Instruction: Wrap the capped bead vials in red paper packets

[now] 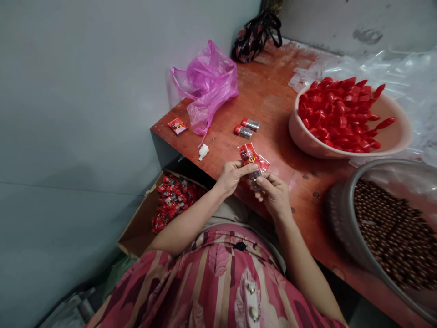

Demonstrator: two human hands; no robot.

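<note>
My left hand [234,175] is closed, with the thumb over a glossy red printed packet [251,152]. Another red piece shows at the packet's right edge. My right hand [276,189] pinches a small transparent tube [255,178] with dark contents, just under the packet. Both hands meet at the table's front edge, and the fingers hide part of what they hold. Beyond them, two transparent tubes with red caps, the nearer tube [243,131] and the farther tube [251,124], lie side by side.
A pink bowl [293,130] holds red plastic caps; a grey basin [351,228] holds brown balls. Transparent plastic pieces [406,82] lie behind. At left are a purple bag [215,86], a red packet [177,126], white tissue [203,151] and a cardboard box [134,232] of red packets.
</note>
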